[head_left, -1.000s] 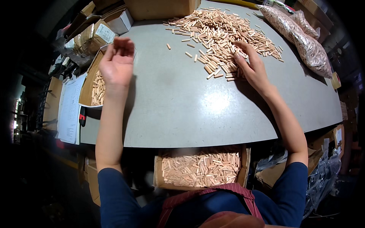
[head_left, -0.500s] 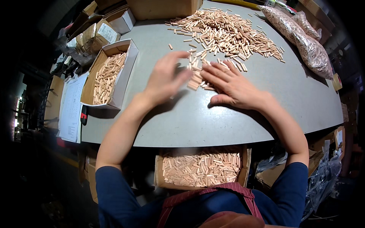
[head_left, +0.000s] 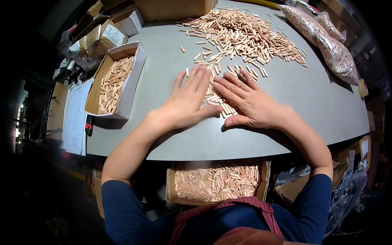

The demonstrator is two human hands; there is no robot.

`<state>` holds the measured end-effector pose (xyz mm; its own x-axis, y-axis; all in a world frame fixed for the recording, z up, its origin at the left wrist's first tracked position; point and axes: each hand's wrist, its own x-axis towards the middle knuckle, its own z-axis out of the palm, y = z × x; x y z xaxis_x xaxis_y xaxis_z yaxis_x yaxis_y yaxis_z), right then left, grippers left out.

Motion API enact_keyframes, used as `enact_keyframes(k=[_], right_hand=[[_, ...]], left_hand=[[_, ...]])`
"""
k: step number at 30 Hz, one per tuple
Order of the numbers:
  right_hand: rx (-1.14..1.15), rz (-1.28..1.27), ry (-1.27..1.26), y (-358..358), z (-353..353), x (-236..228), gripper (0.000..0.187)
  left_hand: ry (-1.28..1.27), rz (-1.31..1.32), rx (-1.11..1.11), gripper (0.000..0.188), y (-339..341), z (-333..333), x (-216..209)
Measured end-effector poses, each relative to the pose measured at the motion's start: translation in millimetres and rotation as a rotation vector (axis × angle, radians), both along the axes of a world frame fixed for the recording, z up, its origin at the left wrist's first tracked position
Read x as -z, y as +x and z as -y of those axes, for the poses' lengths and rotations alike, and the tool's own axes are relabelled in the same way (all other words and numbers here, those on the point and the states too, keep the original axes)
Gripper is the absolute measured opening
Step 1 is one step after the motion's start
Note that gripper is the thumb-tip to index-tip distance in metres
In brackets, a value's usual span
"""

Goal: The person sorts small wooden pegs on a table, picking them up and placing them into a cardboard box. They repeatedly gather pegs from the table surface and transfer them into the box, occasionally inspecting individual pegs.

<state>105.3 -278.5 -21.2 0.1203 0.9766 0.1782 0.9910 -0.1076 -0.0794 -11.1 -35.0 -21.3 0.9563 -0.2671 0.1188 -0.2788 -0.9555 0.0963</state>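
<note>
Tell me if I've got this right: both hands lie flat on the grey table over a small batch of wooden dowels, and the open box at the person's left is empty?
Not quite. The head view shows the open box at the left holding many wooden dowels, so it is not empty. The rest stands: the left hand and the right hand lie flat on the grey table over a small batch of dowels.

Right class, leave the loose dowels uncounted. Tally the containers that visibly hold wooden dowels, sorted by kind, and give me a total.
Open cardboard boxes of dowels: 2, one on the table's left side, one below the near table edge
Clear plastic bags of dowels: 2, a long one and a second behind it
Total: 4
</note>
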Motion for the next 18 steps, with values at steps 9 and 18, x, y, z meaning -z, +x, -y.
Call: enact_keyframes(k=[9,18], right_hand=[[0.047,0.027,-0.064,-3,3,-3,0.095],[0.386,-0.479,0.513,58,22,-11,0.064]], left_hand=[[-0.006,0.0,0.028,0.101,-1,2,-2],[-0.112,0.125,0.021,0.091,16,-19,2]])
